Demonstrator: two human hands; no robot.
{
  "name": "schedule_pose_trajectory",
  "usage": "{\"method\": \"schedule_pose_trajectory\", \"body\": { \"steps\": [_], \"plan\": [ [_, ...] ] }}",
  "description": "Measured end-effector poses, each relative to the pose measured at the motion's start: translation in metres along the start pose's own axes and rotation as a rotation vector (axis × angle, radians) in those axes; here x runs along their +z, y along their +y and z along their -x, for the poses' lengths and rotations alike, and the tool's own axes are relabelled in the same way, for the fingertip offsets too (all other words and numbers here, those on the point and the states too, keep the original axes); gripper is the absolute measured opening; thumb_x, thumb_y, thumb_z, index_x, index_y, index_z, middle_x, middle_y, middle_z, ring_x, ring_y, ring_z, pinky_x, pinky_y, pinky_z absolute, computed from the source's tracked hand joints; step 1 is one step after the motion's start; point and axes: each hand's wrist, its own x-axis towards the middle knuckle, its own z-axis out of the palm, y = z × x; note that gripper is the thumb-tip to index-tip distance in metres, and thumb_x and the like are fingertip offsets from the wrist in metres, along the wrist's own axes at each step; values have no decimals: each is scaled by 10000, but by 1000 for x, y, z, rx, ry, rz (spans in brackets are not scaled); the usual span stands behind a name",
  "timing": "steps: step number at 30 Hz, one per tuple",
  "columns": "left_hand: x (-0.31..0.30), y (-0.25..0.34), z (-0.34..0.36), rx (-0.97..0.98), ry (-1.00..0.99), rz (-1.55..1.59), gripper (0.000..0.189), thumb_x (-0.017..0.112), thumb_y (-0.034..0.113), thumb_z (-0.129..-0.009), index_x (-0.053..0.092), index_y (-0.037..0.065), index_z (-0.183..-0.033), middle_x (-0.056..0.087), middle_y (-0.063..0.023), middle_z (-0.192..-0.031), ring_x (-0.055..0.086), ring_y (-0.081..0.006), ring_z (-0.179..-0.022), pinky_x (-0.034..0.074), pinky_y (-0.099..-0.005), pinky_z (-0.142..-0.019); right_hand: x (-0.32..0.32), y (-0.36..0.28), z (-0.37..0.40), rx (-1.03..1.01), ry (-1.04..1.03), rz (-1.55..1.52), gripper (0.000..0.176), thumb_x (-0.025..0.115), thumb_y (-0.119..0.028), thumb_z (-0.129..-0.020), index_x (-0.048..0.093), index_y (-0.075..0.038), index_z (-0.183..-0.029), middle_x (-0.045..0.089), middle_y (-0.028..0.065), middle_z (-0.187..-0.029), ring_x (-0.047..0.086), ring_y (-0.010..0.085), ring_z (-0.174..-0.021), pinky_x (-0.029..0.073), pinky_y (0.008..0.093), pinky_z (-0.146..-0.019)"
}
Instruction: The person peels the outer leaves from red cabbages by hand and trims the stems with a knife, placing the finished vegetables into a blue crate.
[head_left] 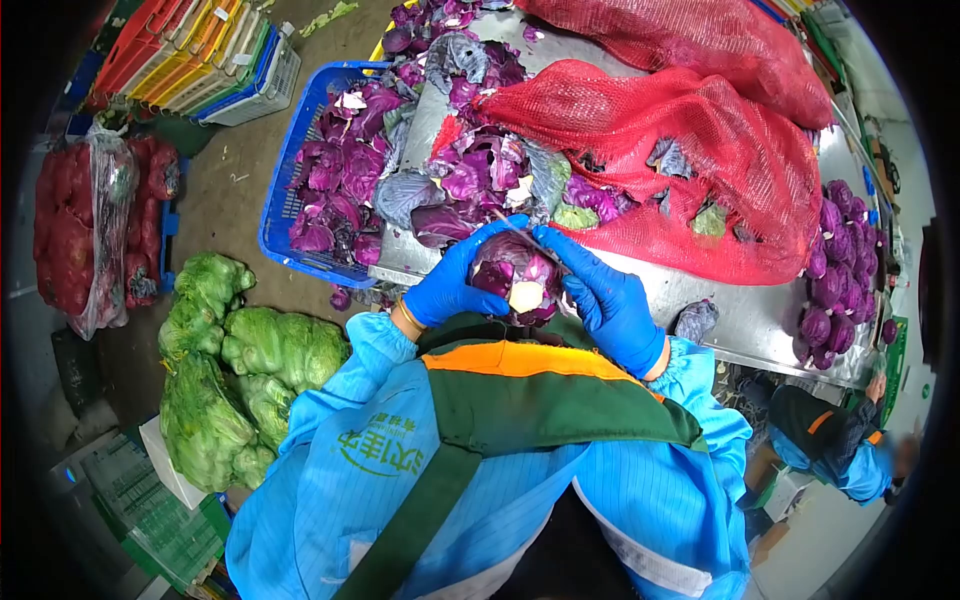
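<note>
My left hand [448, 283], in a blue glove, is wrapped around the side of a red cabbage [497, 272] in front of my apron. The pale cut stem end of the cabbage faces up toward me. A thin knife [522, 236] is in my gloved right hand [612, 302], its blade lying across the far side of the cabbage. Just beyond lie trimmed purple leaves [465, 180] heaped on the metal table [425, 130].
Leaf scraps fill a blue crate [275, 215] at the table's left end. Red mesh sacks [690, 235] cover much of the tabletop. Several peeled cabbages [838, 265] sit at the right. Bagged green vegetables [270, 345] stand at left, and a co-worker [830, 445] is at lower right.
</note>
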Motion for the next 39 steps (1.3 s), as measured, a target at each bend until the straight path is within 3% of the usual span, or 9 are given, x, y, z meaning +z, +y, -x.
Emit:
{"method": "schedule_pose_trajectory", "body": {
  "steps": [2, 6, 11, 13, 17, 25, 28, 33, 39],
  "plan": [
    [-1, 0, -1, 81, -40, -63, 1156, 892, 433, -538, 302, 21, -1443, 388, -117, -1442, 371, -230, -1333, 269, -385, -1123, -1, -7, 1, 250, 78, -159, 381, 534, -133, -948, 535, -140, -1329, 655, 117, -1148, 681, 244, -724, 523, 312, -646],
    [-3, 6, -4, 164, -82, -255, 1125, 904, 352, -540, 310, 38, -1441, 363, -127, -1457, 335, -238, -1355, 244, -385, -1134, -3, 22, -6, 574, 243, -463, 377, 542, -228, -972, 535, -89, -1322, 566, -21, -726, 502, 63, -522, 429, 220, -496],
    [5, -12, -7, 163, -74, 101, 1277, 888, 474, -506, 194, 6, -1471, 223, -135, -1524, 218, -266, -1412, 155, -390, -1163, 10, 49, 1, 674, 373, -830, 388, 539, -298, -970, 539, -80, -1290, 584, 15, -690, 515, 86, -476, 402, 228, -424],
    [8, -14, -2, 106, 40, -307, 1231, 884, 446, -551, 191, 19, -1474, 226, -132, -1520, 237, -269, -1404, 162, -390, -1160, 16, 44, 7, 729, 325, -909, 348, 535, -298, -971, 560, -68, -1231, 580, 43, -642, 532, 97, -482, 406, 229, -421],
    [19, -2, 3, 31, 143, -379, 1143, 892, 305, -587, 215, 20, -1463, 308, -143, -1479, 276, -260, -1385, 214, -383, -1141, 9, 42, -2, 709, 455, -946, 280, 512, -339, -978, 578, -68, -994, 580, 68, -613, 550, 124, -501, 416, 244, -436],
    [19, 13, 4, 83, 221, -472, 1035, 884, 255, -592, 311, 26, -1423, 404, -148, -1405, 397, -246, -1304, 314, -383, -1096, -6, 9, -9, 444, 508, -343, 264, 605, -198, -920, 592, -40, -1131, 664, 77, -819, 582, 102, -578, 478, 260, -547],
    [23, 12, 5, 81, 237, -495, 1012, 884, 262, -591, 338, 34, -1413, 434, -147, -1383, 421, -253, -1287, 340, -384, -1079, -1, -7, -5, 411, 231, -54, 368, 698, -185, -835, 608, -35, -1158, 687, 99, -906, 624, 151, -627, 502, 312, -597],
    [28, 11, 2, 159, 200, -795, 990, 885, 289, -554, 401, 68, -1389, 459, -151, -1348, 450, -283, -1254, 355, -403, -1057, -17, -20, -16, 499, -119, 100, 303, 744, -245, -730, 652, -39, -932, 641, 186, -813, 627, 359, -690, 498, 404, -634],
    [32, 8, -2, 214, 182, -871, 997, 875, 339, -542, 411, 75, -1384, 467, -140, -1340, 466, -297, -1225, 351, -413, -1051, 0, -4, -7, 320, 61, 389, 189, 703, -199, -719, 638, -40, -798, 610, 193, -713, 600, 400, -679, 480, 425, -590]
  ]
}}
